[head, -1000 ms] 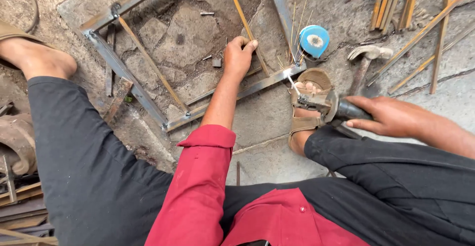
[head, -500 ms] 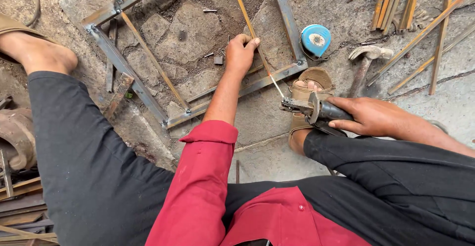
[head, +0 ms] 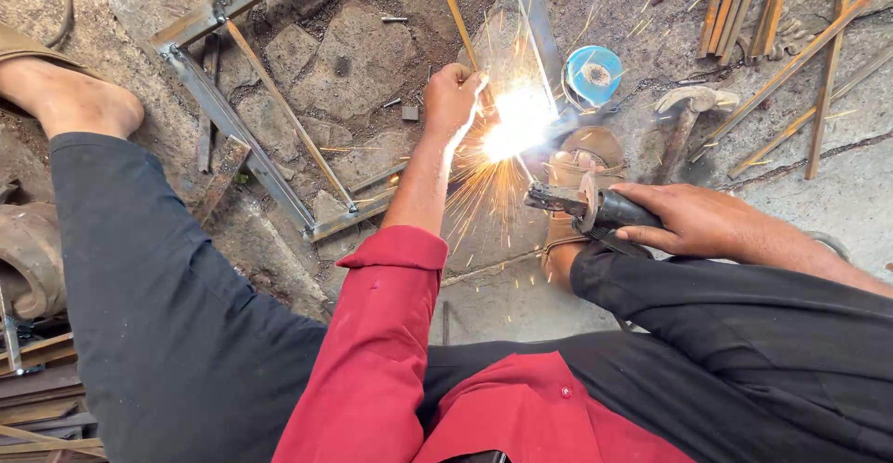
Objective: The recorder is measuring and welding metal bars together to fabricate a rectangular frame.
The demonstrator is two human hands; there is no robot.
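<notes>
Right hand closed around the black welding electrode holder, left hand gripping the thin rusty steel rod against the grey angle-iron frame on the ground, I'd hold both rock-steady at the sparking joint.

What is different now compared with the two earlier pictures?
A bright arc with sparks now burns at the frame, where the holder's tip has moved back. The left hand still holds the thin rod; the right hand still grips the welding holder. Hammer and blue disc stayed.
</notes>
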